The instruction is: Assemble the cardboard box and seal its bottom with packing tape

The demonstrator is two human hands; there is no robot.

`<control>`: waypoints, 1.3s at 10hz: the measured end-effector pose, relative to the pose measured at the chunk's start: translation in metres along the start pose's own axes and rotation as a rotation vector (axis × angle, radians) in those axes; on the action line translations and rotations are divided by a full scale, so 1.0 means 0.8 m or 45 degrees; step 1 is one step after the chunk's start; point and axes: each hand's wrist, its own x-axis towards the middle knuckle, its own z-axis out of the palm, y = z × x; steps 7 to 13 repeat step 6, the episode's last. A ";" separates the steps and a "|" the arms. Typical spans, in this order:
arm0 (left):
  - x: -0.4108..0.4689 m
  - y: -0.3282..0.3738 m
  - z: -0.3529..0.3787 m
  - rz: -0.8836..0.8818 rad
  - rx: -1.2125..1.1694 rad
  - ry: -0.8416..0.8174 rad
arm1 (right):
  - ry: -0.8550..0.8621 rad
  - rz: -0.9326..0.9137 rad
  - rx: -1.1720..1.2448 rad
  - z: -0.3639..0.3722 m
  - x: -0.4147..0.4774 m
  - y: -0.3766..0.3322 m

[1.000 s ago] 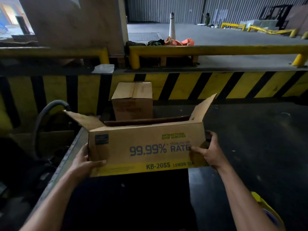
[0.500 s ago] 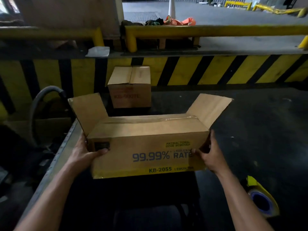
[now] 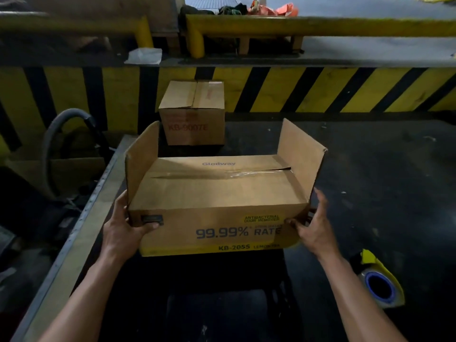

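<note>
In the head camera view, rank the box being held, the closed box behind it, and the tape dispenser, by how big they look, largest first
1. Held cardboard box, though nearness to the camera inflates it.
2. Closed box, farther away, so its true size is unsure.
3. Tape dispenser, smallest.

held box: Glodway | 99.99% RATE | KB-2055 | ANTIBACTERIAL ODOR REMOVER; rear box: KB-9007E

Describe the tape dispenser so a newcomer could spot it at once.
Start at the printed cardboard box held by both hands, then look down past the right hand to the dark floor. The tape dispenser lies there alone: yellow, with a blue-cored roll of tape, unlike the plain brown closed box farther back.
</note>
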 end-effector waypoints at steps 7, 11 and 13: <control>-0.032 -0.042 0.027 -0.230 -0.066 0.043 | -0.177 0.403 -0.018 0.034 -0.032 0.039; -0.032 -0.042 0.027 -0.230 -0.066 0.043 | -0.177 0.403 -0.018 0.034 -0.032 0.039; -0.032 -0.042 0.027 -0.230 -0.066 0.043 | -0.177 0.403 -0.018 0.034 -0.032 0.039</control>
